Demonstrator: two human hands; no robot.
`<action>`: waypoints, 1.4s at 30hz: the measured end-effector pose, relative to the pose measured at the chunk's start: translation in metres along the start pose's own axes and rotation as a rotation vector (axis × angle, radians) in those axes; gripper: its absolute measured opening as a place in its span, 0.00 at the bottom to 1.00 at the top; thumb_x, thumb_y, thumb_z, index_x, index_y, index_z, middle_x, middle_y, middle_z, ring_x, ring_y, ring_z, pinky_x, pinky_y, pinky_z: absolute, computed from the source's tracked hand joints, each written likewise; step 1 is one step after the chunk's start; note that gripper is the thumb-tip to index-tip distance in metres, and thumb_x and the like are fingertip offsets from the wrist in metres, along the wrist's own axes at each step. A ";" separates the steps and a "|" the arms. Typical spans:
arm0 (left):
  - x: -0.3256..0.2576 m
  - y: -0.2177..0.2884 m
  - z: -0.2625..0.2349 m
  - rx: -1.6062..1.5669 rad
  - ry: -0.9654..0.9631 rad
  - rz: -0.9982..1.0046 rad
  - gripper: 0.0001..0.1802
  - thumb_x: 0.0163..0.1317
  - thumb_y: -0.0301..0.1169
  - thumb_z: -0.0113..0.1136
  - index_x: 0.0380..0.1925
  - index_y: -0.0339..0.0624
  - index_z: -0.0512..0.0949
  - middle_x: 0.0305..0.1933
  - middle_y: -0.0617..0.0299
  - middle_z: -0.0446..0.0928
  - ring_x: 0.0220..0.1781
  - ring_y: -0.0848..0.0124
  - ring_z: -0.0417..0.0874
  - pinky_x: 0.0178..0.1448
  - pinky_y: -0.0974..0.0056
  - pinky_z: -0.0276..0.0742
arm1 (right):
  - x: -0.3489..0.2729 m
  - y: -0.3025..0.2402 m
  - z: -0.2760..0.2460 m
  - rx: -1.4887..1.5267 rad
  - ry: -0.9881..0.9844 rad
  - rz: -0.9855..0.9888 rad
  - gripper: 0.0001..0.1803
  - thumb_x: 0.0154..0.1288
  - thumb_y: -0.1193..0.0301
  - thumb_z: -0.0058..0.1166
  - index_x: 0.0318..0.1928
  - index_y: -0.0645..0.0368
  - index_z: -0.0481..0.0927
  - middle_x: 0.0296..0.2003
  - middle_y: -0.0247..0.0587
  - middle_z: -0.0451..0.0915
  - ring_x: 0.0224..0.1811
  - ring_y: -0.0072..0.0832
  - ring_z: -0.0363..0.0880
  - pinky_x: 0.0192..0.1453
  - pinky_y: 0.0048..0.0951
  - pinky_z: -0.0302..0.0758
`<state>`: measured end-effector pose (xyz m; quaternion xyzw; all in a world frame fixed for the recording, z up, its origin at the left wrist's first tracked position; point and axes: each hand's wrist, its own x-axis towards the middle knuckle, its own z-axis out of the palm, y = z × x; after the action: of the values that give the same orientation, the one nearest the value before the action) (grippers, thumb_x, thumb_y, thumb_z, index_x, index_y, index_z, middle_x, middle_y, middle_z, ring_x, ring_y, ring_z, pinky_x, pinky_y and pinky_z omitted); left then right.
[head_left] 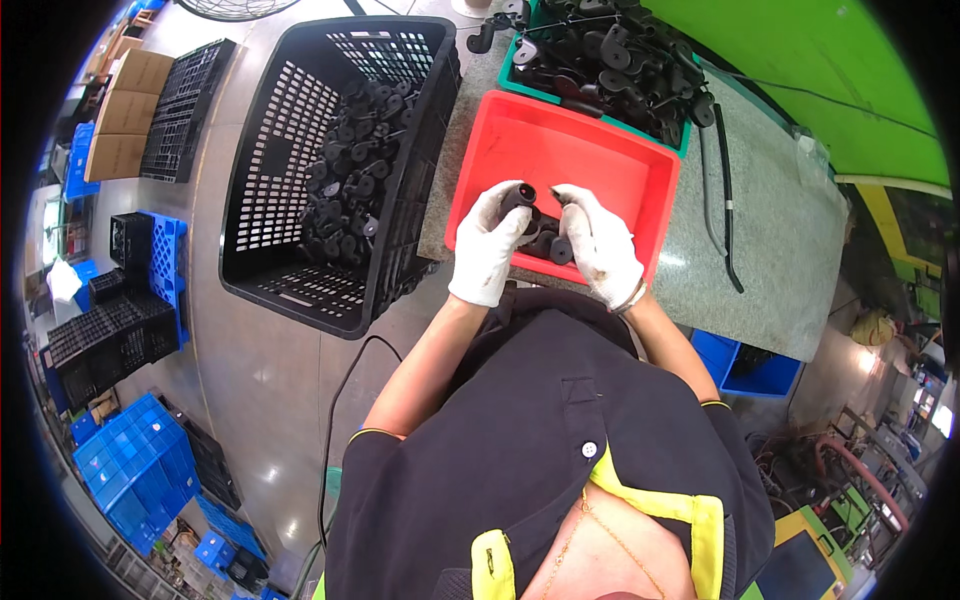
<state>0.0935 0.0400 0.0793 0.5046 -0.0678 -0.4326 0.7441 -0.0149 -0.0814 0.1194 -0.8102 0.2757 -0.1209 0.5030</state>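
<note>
Both my hands wear white gloves and are over the near half of a red tray (560, 130). My left hand (487, 245) is closed around a black plastic part (522, 194) with a round hollow end, held upright. Beside it, my right hand (603, 245) has its fingers bent together; a small dark tip shows at them, too small to name. Several more black plastic parts (548, 246) lie in the tray below and between my hands.
Left stands a tall black crate (268, 190) partly filled with black parts. A green tray (682, 135) heaped with similar parts adjoins the red tray's far side. On the grey table (780, 250) lies a long black strip (727, 200). A blue bin (765, 378) sits below the table's near right edge.
</note>
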 end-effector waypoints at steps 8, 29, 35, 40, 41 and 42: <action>-0.006 0.004 0.007 0.071 -0.009 0.049 0.18 0.60 0.23 0.59 0.51 0.36 0.74 0.44 0.63 0.76 0.44 0.78 0.76 0.48 0.72 0.75 | -0.007 -0.014 -0.006 -0.306 -0.011 -0.217 0.17 0.67 0.65 0.49 0.53 0.56 0.77 0.33 0.42 0.81 0.34 0.35 0.81 0.39 0.32 0.77; -0.006 0.006 0.003 0.023 0.202 0.147 0.14 0.61 0.27 0.59 0.46 0.34 0.74 0.37 0.60 0.76 0.36 0.72 0.78 0.43 0.67 0.76 | -0.005 0.012 0.004 -0.338 0.079 -0.081 0.15 0.68 0.62 0.47 0.49 0.53 0.76 0.30 0.46 0.80 0.32 0.42 0.80 0.37 0.39 0.75; 0.052 0.045 -0.072 -0.410 0.410 0.351 0.29 0.63 0.37 0.59 0.59 0.34 0.61 0.61 0.45 0.62 0.58 0.49 0.71 0.56 0.45 0.75 | -0.005 0.124 -0.014 -0.548 0.033 0.205 0.14 0.66 0.59 0.48 0.46 0.52 0.73 0.36 0.49 0.79 0.41 0.47 0.78 0.43 0.46 0.73; 0.056 0.064 -0.084 -0.345 0.538 0.267 0.44 0.64 0.46 0.57 0.67 0.33 0.46 0.73 0.43 0.42 0.72 0.43 0.54 0.65 0.40 0.66 | -0.009 0.149 -0.001 -0.643 -0.042 0.139 0.18 0.61 0.60 0.53 0.49 0.53 0.72 0.43 0.46 0.76 0.44 0.47 0.77 0.47 0.44 0.74; 0.055 0.060 -0.080 -0.358 0.525 0.256 0.40 0.64 0.47 0.56 0.64 0.32 0.52 0.70 0.43 0.50 0.70 0.44 0.57 0.65 0.42 0.66 | -0.006 0.149 0.000 -0.626 -0.045 0.170 0.19 0.59 0.60 0.55 0.49 0.53 0.71 0.45 0.46 0.75 0.45 0.47 0.77 0.47 0.44 0.74; 0.053 0.054 -0.076 -0.370 0.517 0.245 0.36 0.64 0.48 0.56 0.61 0.32 0.59 0.66 0.43 0.57 0.68 0.46 0.60 0.64 0.44 0.67 | -0.007 0.144 0.002 -0.625 -0.047 0.172 0.19 0.59 0.60 0.55 0.49 0.53 0.71 0.45 0.46 0.75 0.45 0.47 0.77 0.47 0.44 0.74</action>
<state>0.1980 0.0617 0.0685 0.4420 0.1425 -0.2026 0.8621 -0.0665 -0.1258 -0.0082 -0.9017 0.3554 0.0312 0.2443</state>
